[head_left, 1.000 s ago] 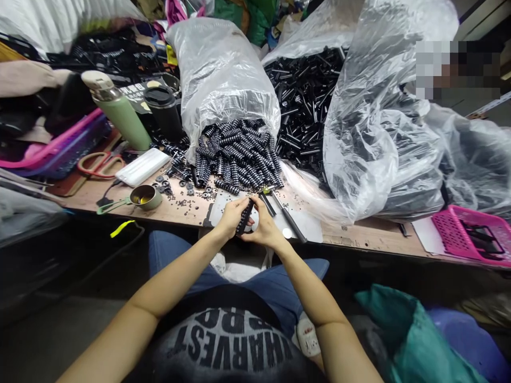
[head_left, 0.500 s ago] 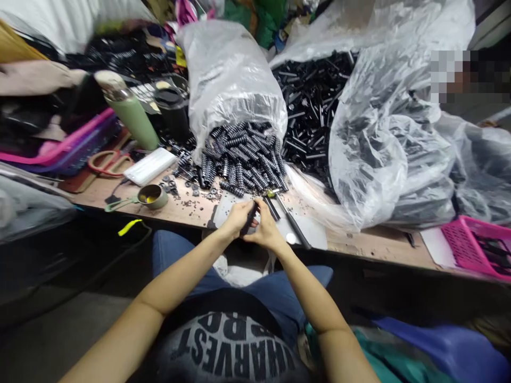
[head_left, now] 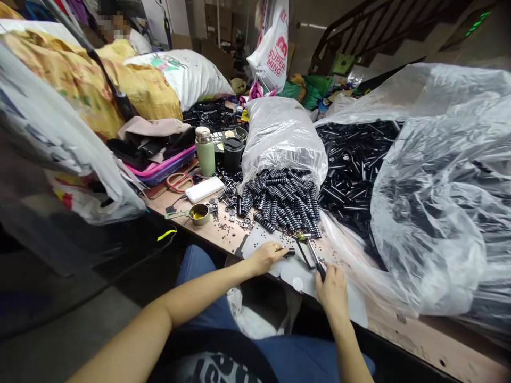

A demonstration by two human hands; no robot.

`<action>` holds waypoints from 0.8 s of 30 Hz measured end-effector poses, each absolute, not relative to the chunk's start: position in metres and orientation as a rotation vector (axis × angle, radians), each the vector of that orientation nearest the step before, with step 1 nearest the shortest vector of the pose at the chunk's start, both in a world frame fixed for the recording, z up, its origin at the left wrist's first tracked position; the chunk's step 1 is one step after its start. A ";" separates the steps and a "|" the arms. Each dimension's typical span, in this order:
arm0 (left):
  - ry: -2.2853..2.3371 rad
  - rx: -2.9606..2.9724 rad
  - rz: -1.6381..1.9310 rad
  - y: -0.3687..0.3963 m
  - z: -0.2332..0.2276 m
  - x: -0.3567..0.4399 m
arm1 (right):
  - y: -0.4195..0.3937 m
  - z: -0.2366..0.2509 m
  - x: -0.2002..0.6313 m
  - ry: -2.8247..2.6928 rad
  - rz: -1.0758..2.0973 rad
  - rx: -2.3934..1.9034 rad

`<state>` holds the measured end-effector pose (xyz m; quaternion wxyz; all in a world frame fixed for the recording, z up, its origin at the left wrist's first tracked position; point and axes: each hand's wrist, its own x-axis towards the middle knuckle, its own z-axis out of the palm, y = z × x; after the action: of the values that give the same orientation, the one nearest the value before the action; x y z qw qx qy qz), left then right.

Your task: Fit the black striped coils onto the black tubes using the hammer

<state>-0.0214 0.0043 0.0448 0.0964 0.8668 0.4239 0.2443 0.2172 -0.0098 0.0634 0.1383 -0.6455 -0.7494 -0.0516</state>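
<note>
Between hands [head_left: 267, 256] [head_left: 331, 290]: tool [head_left: 310, 251] (right touching).

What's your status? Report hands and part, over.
Left hand pinning small black ribbed part to the white sheet. Right hand gripping black-handled tool. Loose black washers nearby.

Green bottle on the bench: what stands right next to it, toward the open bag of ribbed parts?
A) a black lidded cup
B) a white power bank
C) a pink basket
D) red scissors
A: the green bottle stands upright with the black lidded cup just beside it, between the bottle and the clear bag; the scissors and the white power bank lie nearer the bench edge.
</note>
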 end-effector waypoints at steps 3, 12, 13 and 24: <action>1.278 2.675 0.625 0.004 0.045 -0.026 | -0.015 0.064 0.229 -2.264 -0.248 -2.037; 1.396 2.687 0.707 0.003 0.035 -0.026 | -0.011 0.075 0.224 -2.296 -0.192 -2.194; 1.398 2.682 0.728 0.004 0.033 -0.026 | -0.011 0.075 0.226 -2.250 -0.110 -2.223; 1.313 2.726 0.597 0.003 0.044 -0.038 | -0.056 0.096 0.221 -1.879 0.591 -2.049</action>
<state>-0.0378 0.0029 0.0442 0.0287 0.8835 0.4256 0.1933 0.2213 -0.0560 0.0959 0.1490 -0.7129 -0.6537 0.2056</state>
